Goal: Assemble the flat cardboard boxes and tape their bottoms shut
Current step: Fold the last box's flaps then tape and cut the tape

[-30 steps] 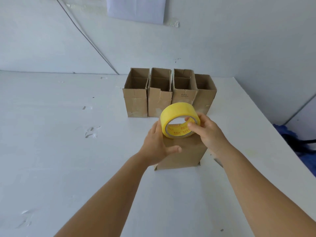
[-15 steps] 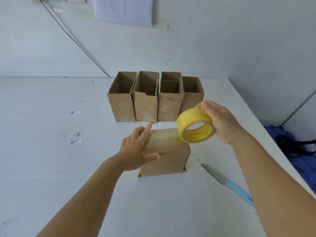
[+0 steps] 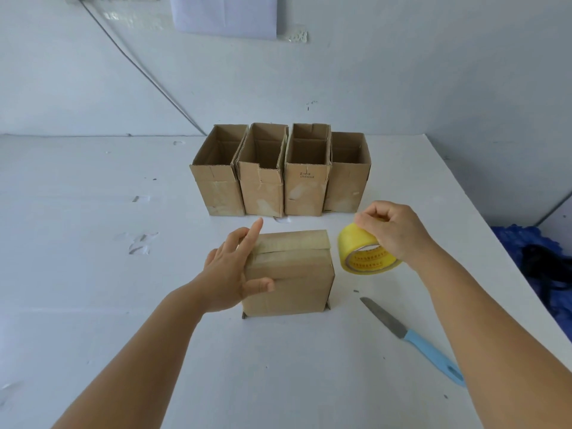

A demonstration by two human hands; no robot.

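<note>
A brown cardboard box (image 3: 294, 283) stands upside down in the middle of the white table, its bottom flaps folded closed on top. My left hand (image 3: 230, 274) rests on the box's left side, fingers straight along the top edge and thumb on the front face. To the right of the box, just above the table, my right hand (image 3: 393, 233) grips a yellow tape roll (image 3: 362, 253) from above. Tape seems to run across the box top toward the roll.
Several assembled boxes (image 3: 280, 171) stand open-topped in a row behind. A knife with a light blue handle (image 3: 414, 339) lies on the table (image 3: 93, 274) at the right, near my right forearm. The table's right edge drops to a blue heap (image 3: 532, 246) below.
My right hand has carried the tape roll from above the box over to its right side and down. My left hand has stayed on the box's left side.
</note>
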